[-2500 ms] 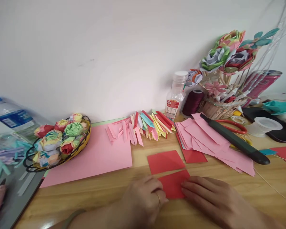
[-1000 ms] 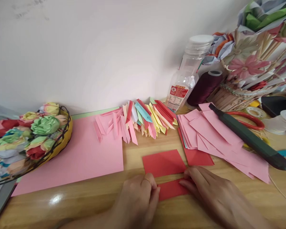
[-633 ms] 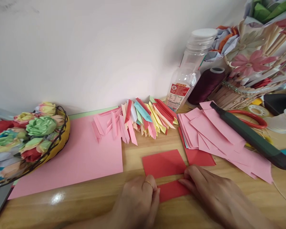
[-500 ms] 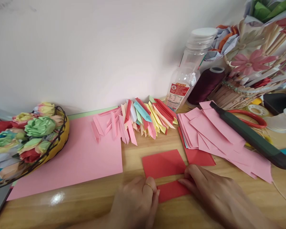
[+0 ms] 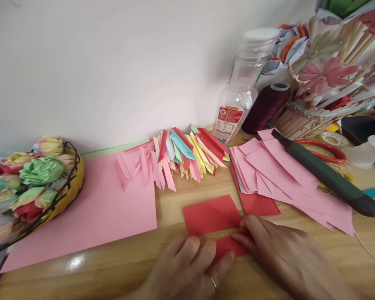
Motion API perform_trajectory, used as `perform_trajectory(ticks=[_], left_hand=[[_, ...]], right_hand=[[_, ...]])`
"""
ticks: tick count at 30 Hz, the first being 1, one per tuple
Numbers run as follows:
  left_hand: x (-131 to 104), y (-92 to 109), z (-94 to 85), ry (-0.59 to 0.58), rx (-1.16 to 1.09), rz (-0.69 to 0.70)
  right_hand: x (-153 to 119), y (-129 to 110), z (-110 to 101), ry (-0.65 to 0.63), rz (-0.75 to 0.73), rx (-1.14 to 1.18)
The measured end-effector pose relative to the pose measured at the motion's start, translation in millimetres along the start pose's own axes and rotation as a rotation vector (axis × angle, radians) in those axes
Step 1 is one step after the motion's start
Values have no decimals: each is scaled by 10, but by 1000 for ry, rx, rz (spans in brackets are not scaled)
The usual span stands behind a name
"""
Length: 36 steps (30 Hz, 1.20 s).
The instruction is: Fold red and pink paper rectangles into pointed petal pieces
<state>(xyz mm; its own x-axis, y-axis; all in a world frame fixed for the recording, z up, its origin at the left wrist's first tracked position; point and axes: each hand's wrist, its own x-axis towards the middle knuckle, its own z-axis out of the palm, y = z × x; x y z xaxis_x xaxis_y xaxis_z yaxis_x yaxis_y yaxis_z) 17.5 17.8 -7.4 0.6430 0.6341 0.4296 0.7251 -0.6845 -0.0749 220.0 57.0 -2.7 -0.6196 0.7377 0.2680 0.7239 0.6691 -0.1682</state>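
A small piece of red paper (image 5: pixel 226 246) lies on the wooden table between my hands, and its left part is hidden. My left hand (image 5: pixel 192 266), with a ring on one finger, presses and pinches its left side. The right end is pinched between the thumb and finger of my right hand (image 5: pixel 273 250). Just above it a flat red paper rectangle (image 5: pixel 212 214) rests on the table, its right corner close to my right fingertips. More red paper (image 5: pixel 259 205) sticks out from under a pile of pink paper pieces (image 5: pixel 278 166).
A row of folded paper strips (image 5: pixel 187 154) lies near the wall. Left are a large pink sheet (image 5: pixel 112 208) and a basket of paper flowers (image 5: pixel 71 183). At right stand a plastic bottle (image 5: pixel 237 91) and a thread spool (image 5: pixel 268 106); a dark cutter (image 5: pixel 328 173) lies across the pink pieces.
My left hand has shifted right along the red paper and turned, its thumb now stretched toward the paper's middle. My right hand stays at the right end. The view has shifted slightly.
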Motion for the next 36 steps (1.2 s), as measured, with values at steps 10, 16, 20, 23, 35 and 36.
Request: perform_trajectory(ticks=[10, 16, 20, 23, 35, 36], left_hand=[[-71, -20, 13, -17, 85, 127], [-78, -24, -2, -54, 26, 95], [-72, -42, -13, -98, 1, 101], [-79, -55, -22, -98, -19, 121], [-75, -86, -51, -134, -18, 160], [-79, -85, -54, -143, -9, 165]], right_hand=[[6, 8, 38, 37, -4, -55], [6, 17, 45, 36, 3, -46], [-22, 3, 42, -17, 16, -6], [-51, 14, 64, -34, 38, 5], [-382, -191, -126, 56, -233, -12], [-407, -243, -98, 44, -234, -26]])
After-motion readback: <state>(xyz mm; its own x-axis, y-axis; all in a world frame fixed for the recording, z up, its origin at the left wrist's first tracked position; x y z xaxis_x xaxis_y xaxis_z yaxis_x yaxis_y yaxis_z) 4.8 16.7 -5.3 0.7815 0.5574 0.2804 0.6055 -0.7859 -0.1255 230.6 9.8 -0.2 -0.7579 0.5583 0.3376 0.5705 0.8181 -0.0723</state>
